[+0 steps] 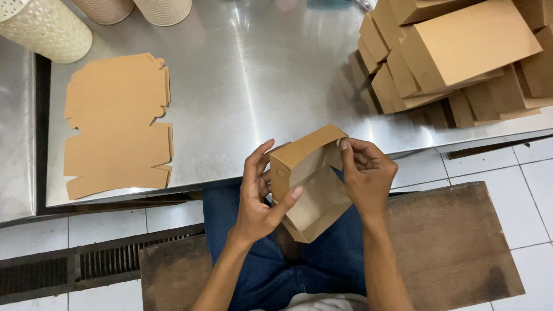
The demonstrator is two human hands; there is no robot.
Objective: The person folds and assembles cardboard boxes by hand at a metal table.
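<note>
Head view, looking down over the seated person's lap. A half-formed brown cardboard box (pixel 308 181) is held between both hands, just off the near edge of the steel bench (pixel 259 86) and above the blue-jeaned knees. The left hand (pixel 256 193) is closed on the box's left wall, thumb laid across the inner panel and fingers behind the outer face. The right hand (pixel 368 173) pinches the upper right flap at the box's corner, fingertips (pixel 344 144) pressed on the fold; its grip is closed on the flap.

Beyond the grip and to its left, a stack of flat, unfolded box blanks (pixel 118 126) lies on the bench. Beyond the grip and to its right, a pile of finished boxes (pixel 461 46) rests on the bench, stacked at mixed angles. Far beyond the left hand, cream perforated cylinders (pixel 46 26) stand at the bench's rear corner. A wooden seat (pixel 455 242) lies beneath the person, right of the right forearm, over white floor tiles.
</note>
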